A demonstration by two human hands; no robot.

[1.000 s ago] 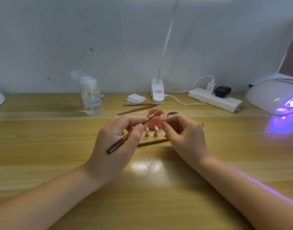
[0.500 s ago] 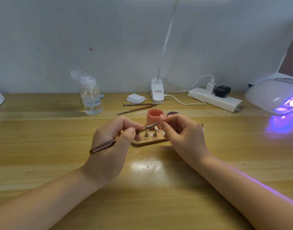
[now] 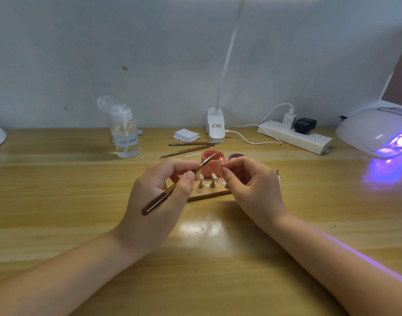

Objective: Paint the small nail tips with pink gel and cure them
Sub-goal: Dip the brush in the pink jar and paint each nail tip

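Note:
My left hand (image 3: 156, 192) grips a brown-handled brush (image 3: 160, 199), its bristle end raised over the open pink gel jar (image 3: 210, 164). My right hand (image 3: 250, 185) pinches a small nail tip (image 3: 221, 161) on its stand, held just right of the jar's mouth. Below, a wooden board (image 3: 209, 194) carries two more nail tips on small brass stands (image 3: 207, 180). The jar's dark lid (image 3: 236, 156) lies behind my right hand. The white curing lamp (image 3: 378, 131) glows purple at the far right.
A clear pump bottle (image 3: 124, 133) stands at the back left. Two spare brushes (image 3: 191, 148), a white pad stack (image 3: 186, 135), a clip lamp base (image 3: 215, 127) and a power strip (image 3: 295, 136) with cables line the back of the wooden table (image 3: 58, 201).
My left hand lowered the brush toward the nail tips, then raised it again so the bristle end is over the jar. My right hand kept its pinch nearly still.

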